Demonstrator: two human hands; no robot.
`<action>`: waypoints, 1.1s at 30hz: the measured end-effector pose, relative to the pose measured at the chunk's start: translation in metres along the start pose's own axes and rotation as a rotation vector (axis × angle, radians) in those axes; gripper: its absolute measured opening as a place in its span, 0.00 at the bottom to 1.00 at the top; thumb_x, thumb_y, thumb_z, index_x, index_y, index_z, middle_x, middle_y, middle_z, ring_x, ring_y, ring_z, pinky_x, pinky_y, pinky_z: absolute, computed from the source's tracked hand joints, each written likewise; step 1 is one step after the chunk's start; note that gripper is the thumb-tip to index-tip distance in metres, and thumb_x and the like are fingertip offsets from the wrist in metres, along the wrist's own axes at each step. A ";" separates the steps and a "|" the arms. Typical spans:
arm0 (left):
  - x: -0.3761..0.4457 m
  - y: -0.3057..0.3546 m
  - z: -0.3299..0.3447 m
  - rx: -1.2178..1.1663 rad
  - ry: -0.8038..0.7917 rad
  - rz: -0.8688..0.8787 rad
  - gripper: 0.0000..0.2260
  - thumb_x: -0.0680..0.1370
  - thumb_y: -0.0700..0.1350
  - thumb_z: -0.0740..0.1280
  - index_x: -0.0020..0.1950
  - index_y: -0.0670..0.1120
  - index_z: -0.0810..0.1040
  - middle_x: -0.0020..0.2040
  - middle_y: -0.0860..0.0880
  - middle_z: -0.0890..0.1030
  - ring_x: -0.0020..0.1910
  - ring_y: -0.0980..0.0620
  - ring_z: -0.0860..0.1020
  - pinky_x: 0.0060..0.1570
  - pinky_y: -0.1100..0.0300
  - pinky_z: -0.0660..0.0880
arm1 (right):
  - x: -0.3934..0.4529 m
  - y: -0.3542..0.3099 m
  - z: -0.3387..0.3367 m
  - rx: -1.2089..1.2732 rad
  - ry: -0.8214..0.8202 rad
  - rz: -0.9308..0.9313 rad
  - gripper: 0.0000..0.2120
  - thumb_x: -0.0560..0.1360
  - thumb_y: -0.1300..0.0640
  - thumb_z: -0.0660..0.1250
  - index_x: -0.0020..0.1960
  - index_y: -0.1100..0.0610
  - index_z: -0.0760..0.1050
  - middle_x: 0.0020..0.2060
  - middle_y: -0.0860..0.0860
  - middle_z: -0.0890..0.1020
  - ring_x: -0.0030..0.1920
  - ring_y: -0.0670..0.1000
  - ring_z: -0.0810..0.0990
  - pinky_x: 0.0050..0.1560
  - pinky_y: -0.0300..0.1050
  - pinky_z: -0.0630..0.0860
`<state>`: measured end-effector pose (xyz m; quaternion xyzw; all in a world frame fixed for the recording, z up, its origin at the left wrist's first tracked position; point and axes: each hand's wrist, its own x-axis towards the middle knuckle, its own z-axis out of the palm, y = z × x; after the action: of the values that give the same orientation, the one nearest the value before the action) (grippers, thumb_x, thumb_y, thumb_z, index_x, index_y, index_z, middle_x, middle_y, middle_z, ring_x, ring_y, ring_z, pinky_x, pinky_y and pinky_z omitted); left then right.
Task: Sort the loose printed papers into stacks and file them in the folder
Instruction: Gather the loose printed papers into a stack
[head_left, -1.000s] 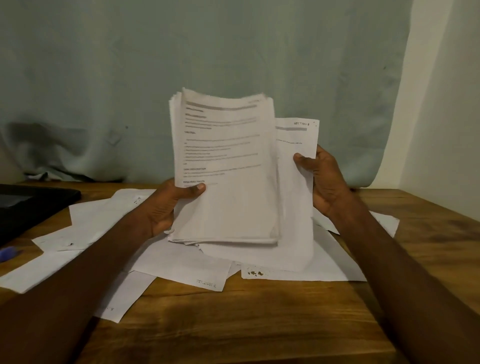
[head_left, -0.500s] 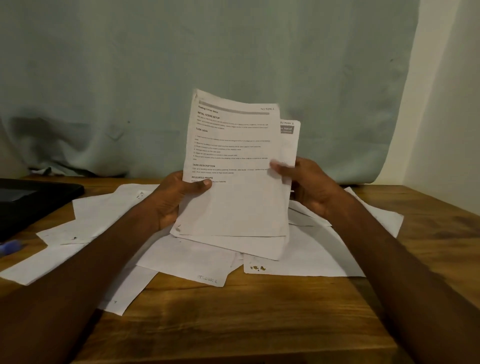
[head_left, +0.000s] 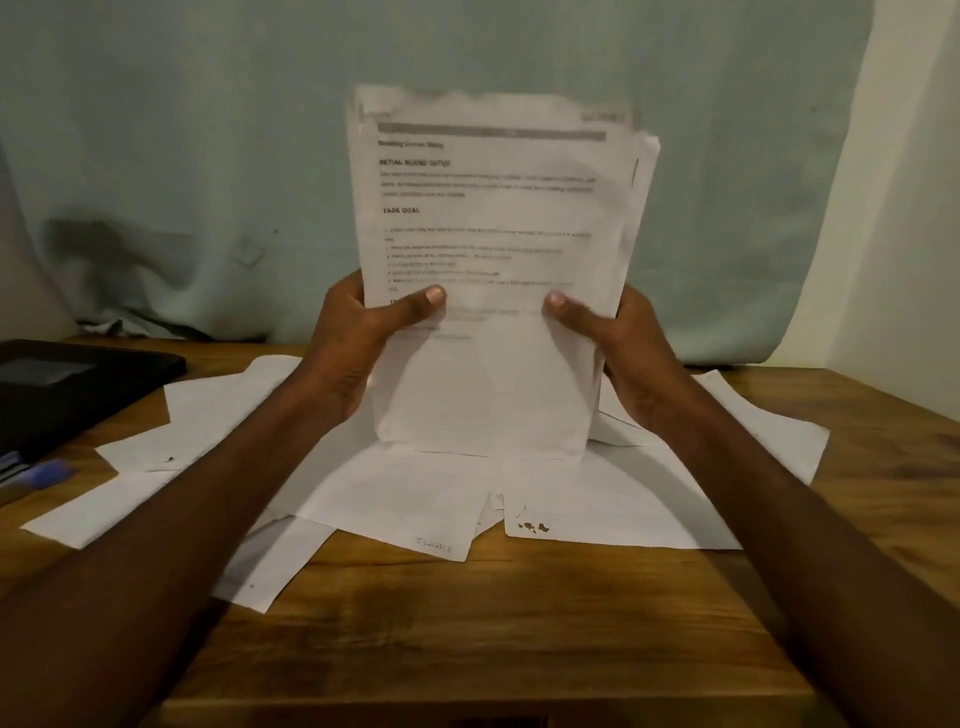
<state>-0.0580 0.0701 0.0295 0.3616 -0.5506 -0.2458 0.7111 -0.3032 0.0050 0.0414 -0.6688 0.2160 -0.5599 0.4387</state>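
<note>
Both hands, left hand and right hand, pinch the apparently upright paper stack.

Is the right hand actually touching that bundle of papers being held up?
Touching. The head view shows the right hand gripping the held stack of papers, its thumb pressed flat on the front sheet.

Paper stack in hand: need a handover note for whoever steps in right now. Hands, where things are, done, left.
Left hand: grips the left edge of the paper stack, thumb on the front page.
Right hand: grips the right edge, same way.
The stack is held upright, its bottom edge at the loose sheets spread over the wooden table.
A black folder lies at far left.
Done: one stack gathered.
Left: sort the loose sheets, file everything.
</note>
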 end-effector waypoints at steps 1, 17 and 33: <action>0.000 0.000 -0.002 -0.003 0.002 -0.013 0.18 0.74 0.43 0.76 0.64 0.45 0.82 0.59 0.48 0.86 0.58 0.45 0.84 0.62 0.45 0.79 | 0.001 0.004 -0.002 -0.029 -0.028 0.048 0.17 0.76 0.62 0.74 0.63 0.53 0.79 0.58 0.50 0.86 0.58 0.51 0.85 0.63 0.52 0.80; -0.003 -0.005 0.008 -0.066 0.027 -0.069 0.14 0.73 0.44 0.77 0.57 0.52 0.83 0.56 0.52 0.87 0.55 0.50 0.85 0.58 0.55 0.81 | 0.001 0.009 0.009 0.118 0.073 -0.009 0.12 0.81 0.57 0.68 0.64 0.55 0.79 0.57 0.51 0.86 0.57 0.54 0.85 0.56 0.47 0.82; 0.003 -0.049 -0.014 0.007 0.172 -0.322 0.16 0.71 0.43 0.80 0.56 0.52 0.83 0.51 0.56 0.86 0.52 0.56 0.83 0.54 0.58 0.78 | 0.016 0.035 -0.089 -1.328 -0.266 0.392 0.32 0.73 0.35 0.73 0.70 0.52 0.75 0.71 0.51 0.75 0.70 0.55 0.73 0.67 0.47 0.69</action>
<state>-0.0417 0.0409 -0.0093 0.4670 -0.4238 -0.3228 0.7058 -0.3749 -0.0566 0.0204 -0.8066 0.5733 -0.1337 0.0533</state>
